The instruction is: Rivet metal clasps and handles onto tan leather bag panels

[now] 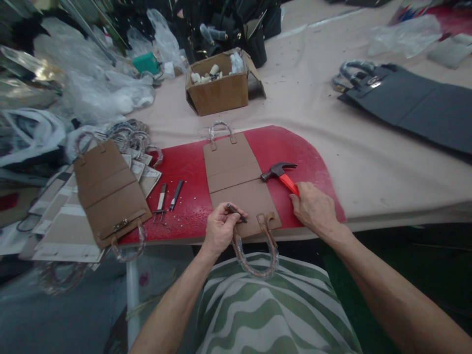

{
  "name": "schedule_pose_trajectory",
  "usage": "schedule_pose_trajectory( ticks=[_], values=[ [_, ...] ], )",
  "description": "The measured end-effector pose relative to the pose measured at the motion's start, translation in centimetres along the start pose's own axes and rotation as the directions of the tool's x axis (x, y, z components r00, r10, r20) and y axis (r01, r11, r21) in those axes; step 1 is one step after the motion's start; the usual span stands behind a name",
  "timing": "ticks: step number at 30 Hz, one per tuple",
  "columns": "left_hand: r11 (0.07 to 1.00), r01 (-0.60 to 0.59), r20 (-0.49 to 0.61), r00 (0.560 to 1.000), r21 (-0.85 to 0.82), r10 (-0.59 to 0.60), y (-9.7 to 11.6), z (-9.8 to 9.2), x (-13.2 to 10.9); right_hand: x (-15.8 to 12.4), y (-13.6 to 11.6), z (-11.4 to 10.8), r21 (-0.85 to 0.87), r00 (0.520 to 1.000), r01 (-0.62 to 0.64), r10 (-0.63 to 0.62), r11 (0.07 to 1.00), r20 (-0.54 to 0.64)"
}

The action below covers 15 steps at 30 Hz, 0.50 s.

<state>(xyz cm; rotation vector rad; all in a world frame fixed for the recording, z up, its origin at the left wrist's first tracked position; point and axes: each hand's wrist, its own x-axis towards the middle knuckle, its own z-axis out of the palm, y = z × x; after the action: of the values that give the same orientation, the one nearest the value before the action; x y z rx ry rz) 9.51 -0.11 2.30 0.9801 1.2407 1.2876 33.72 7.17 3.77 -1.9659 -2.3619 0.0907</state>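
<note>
A flat tan handbag panel (236,162) lies on a red mat (291,142), with a plastic-wrapped handle at its far end and another handle (258,270) hanging over the table's near edge. My left hand (220,228) pinches a short dark metal punch (236,212) over the panel's near part, beside the near handle's left end. Whether the punch tip touches the leather I cannot tell. In my right hand (313,204) is a claw hammer (278,173) with an orange-red handle. Its head sits at the panel's right edge, pointing left.
Left of the mat, another brown bag panel (110,191) rests on stacked pale panels (70,231). Two slim tools (176,195) and small bits lie on the mat. Behind stands a cardboard box (219,93) of small parts. Dark bag panels (413,103) lie at right.
</note>
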Motion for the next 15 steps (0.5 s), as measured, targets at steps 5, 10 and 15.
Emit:
schedule_pose_trajectory(
  ticks=[5,10,15],
  values=[
    [1.0,-0.019,0.007,1.0,0.022,0.019,-0.09,0.01,0.05,0.18,0.09,0.19,-0.005,1.0,0.006,-0.006,1.0,0.003],
    [0.981,-0.114,0.087,0.991,0.155,0.102,-0.72,-0.52,-0.12,0.17,0.12,0.43,-0.012,1.0,0.001,-0.001,1.0,0.016],
    [0.865,-0.323,0.211,0.943,0.385,0.258,-0.54,-0.94,-0.38,0.77,0.6,-0.13,0.091,0.995,-0.047,0.039,0.995,0.091]
  ],
)
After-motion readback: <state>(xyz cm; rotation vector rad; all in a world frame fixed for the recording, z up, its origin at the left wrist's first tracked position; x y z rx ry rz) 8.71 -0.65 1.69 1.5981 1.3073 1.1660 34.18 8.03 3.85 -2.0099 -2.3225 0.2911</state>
